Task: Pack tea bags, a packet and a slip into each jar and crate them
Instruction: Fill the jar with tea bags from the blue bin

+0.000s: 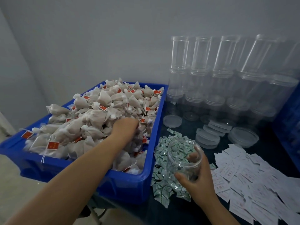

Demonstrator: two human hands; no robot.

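Your left hand [125, 127] reaches into the blue crate [151, 172], fingers buried among the tea bags [97, 114]. Grip state there cannot be told: the fingertips are hidden in the heap. The tea bags are pale mesh pouches with white strings and red tags, piled above the crate rim.

Your right hand [197, 181] holds a clear plastic jar [184, 158], lid off, mouth tilted toward the crate. Grip: thumb curled round the near side of the jar, fingers wrapped round the far side and showing through the wall. Jar contents cannot be told; what shows through it looks like the packets behind.

The jar sits over a loose heap of small green-and-white packets [162, 184], which lies on the dark bench [267, 140] just beside the crate's right wall. Right of the packets, a spread of white printed slips [243, 176] covers the bench, overlapping one another.

Behind these, against the grey wall [97, 38], clear empty jars [211, 70] stand stacked in several tiers. In front of the stack lie clear round lids [207, 137], some single, some in short piles. A blue container edge [290, 119] shows at the far right, blurred.
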